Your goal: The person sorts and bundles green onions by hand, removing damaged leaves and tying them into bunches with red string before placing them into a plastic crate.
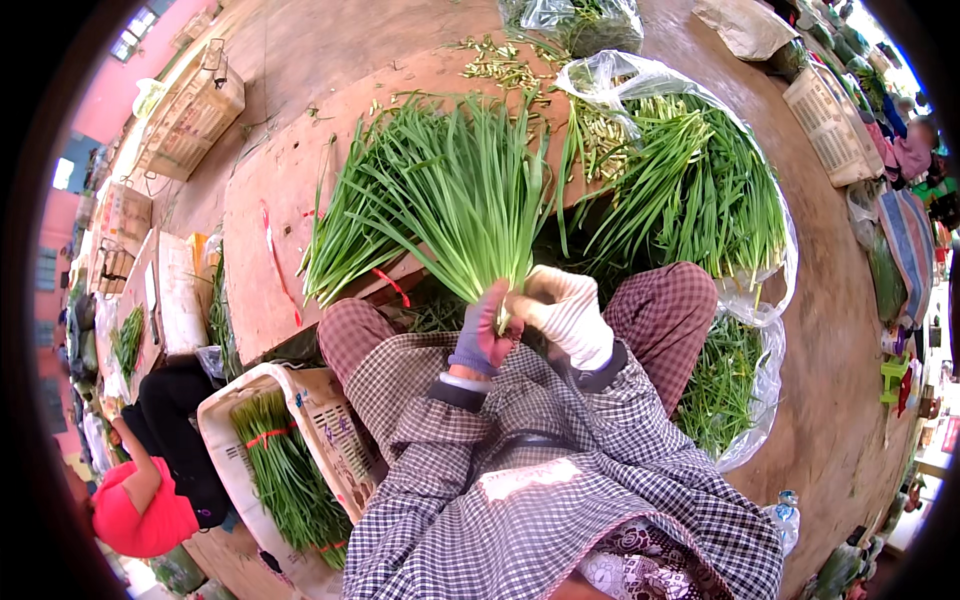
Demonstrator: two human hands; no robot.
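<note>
My left hand [486, 330], in a purple fingerless glove, grips a bunch of garlic chives [480, 210] by its pale stem ends. The long green leaves fan out away from me over a low board [262, 255]. My right hand [566, 311], in a white striped glove, is curled against the same stems, fingertips pinching at their edge. Left of the bunch, a loose pile of garlic chives [352, 232] rests on the board. To the right, more garlic chives [697, 180] fill an open clear plastic bag [787, 225].
Beside my left knee stands a white plastic crate [217, 442] holding tied chives [289, 472]. Red ties [270, 247] lie on the board, with cut stem scraps [502, 64] at its far edge. A bag of leaf trimmings [724, 375] sits right. A person in red [146, 502] sits left.
</note>
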